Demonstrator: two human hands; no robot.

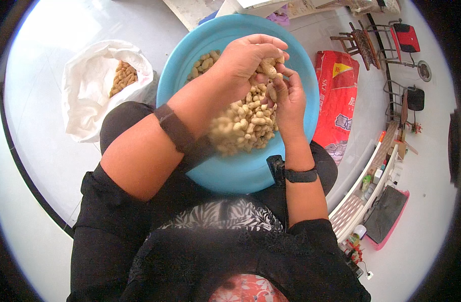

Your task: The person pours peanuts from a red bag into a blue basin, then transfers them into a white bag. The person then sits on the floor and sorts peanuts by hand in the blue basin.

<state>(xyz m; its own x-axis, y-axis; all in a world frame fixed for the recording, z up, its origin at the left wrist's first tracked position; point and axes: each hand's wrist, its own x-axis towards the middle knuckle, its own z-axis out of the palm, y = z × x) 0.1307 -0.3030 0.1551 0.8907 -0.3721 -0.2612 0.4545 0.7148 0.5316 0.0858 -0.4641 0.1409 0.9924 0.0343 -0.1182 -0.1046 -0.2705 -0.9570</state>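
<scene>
A blue plastic basin (230, 177) sits before me, between my knees. Unshelled peanuts (253, 120) are heaped in it, with a smaller group (206, 62) by the far left wall. Above the heap, my left hand (241, 60) is curled around several peanuts (269, 68). My right hand (292, 92) meets it from the right, its fingers gripping a peanut (272, 92). Its fingertips are close to the left hand's peanuts. My left forearm hides part of the basin, and a blur covers the lower left of the heap.
To the left stands an open white woven sack (88, 90) with shelled peanuts (124, 77) inside. A red printed bag (336, 98) lies on the floor right of the basin. Farther right are a wooden chair (360, 45), a red-and-black chair (406, 37) and a long low cabinet (366, 188).
</scene>
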